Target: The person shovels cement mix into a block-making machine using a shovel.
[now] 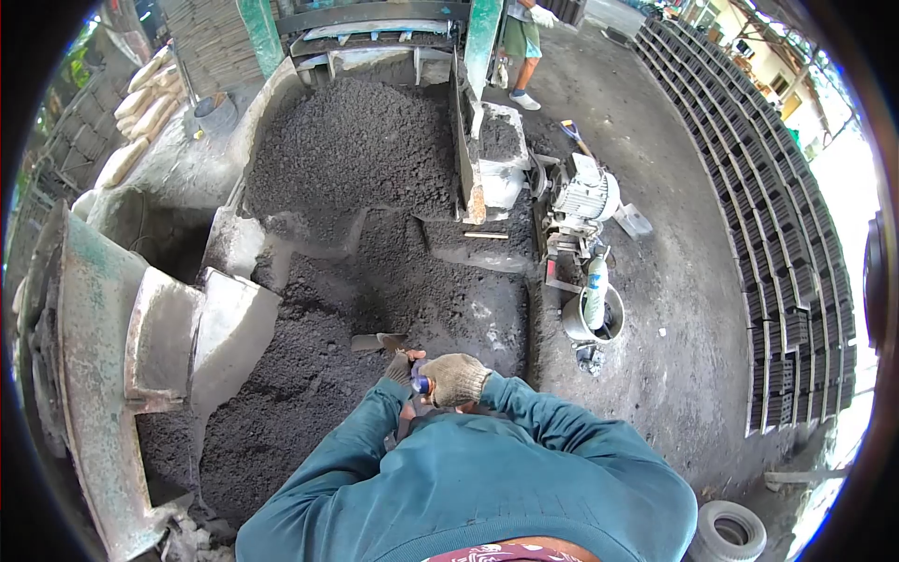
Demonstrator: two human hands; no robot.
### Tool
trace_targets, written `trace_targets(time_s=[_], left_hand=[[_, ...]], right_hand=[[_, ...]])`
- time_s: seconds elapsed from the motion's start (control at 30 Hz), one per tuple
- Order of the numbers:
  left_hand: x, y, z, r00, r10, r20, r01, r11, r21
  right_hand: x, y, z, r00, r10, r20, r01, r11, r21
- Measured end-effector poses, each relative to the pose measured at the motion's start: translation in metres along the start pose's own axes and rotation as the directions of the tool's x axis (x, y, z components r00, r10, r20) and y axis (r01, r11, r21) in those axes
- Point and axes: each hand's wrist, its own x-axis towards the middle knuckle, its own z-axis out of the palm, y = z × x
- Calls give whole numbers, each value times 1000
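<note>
Head view, looking down over the person's teal sleeves. One shovel [379,342] lies ahead of the two gloved hands, with its blade resting on the dark granular mix [309,384]. Its long axis runs from the hands up and slightly leftward in the picture, away from the body. The right hand [456,378], in a pale glove, has its fingers [448,370] closed round the blue-tipped near end of the handle. The left hand [401,368], in a darker glove, sits just beside it and is the one nearer the blade. Its fingers appear wrapped on the shaft, though they are partly hidden. Counted: one shovel, two hands on it, and one large heap [356,150] of the same mix farther off. To the right stand one electric motor [585,197], one bucket [573,323] holding one bottle [596,292], one tyre [730,532], and many rows of moulded blocks [787,244], too many to count. A second person [522,42] stands well apart at the top.
</note>
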Motion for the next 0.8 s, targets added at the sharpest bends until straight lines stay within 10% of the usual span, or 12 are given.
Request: trace_targets(time_s=[0.17,0.4,0.6,0.73,0.8], left_hand=[[58,-21,-83,983,-122,136,142,978,-153],[37,-22,-99,993,38,-113,-47,995,-83],[26,-17,-85,968,95,-234,-178,915,-363],[20,-23,-99,943,16,-333,-190,847,-497],[27,-28,-97,922,-44,-384,-176,836,-520]], right_hand=[[-8,-34,26,997,59,-50,-59,998,-12],[-18,-60,70,985,110,-132,-106,994,42],[-123,-75,18,962,-35,-271,51,997,51],[-229,-28,30,803,-125,-582,221,971,96],[-260,17,72,710,72,-701,214,926,312]])
